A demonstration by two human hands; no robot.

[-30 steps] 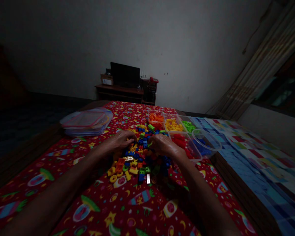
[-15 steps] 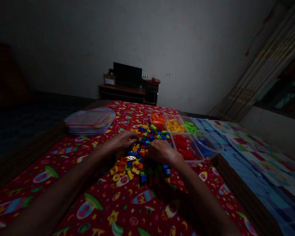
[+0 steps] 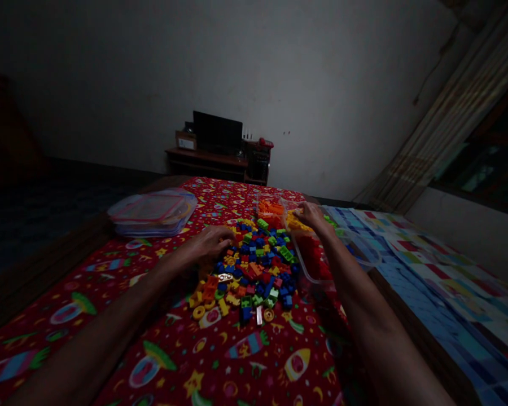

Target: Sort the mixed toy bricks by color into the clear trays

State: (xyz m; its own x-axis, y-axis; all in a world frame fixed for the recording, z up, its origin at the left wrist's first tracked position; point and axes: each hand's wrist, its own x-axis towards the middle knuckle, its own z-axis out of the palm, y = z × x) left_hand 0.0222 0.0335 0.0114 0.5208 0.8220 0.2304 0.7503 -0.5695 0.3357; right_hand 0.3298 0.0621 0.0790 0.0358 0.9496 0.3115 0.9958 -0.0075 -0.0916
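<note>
A spread of mixed building bricks [image 3: 256, 270] lies on the red patterned cloth [image 3: 220, 372]. At its left edge rests my left hand [image 3: 214, 243], fingers curled down by yellow and orange pieces; what they hold, if anything, is hidden. Over the clear box of yellow bricks [image 3: 295, 221] is my right hand [image 3: 312, 215], its fingers bent together at the bricks, with their grip too small to make out. Beside that box stand boxes of orange bricks [image 3: 271, 210], red bricks [image 3: 311, 254] and green bricks [image 3: 331, 222], the last partly behind my right hand.
Stacked clear lids [image 3: 154, 211] lie at the left. A round clear tub [image 3: 370, 256] with blue bricks stands right of the red box, partly behind my right forearm. Folded checked cloths [image 3: 440, 254] lie farther right. A monitor [image 3: 218, 131] stands on a desk at the back.
My right hand has moved from the brick spread up and right to the yellow box, uncovering the middle of the spread. My left hand has stayed nearly in place. The view has shifted slightly.
</note>
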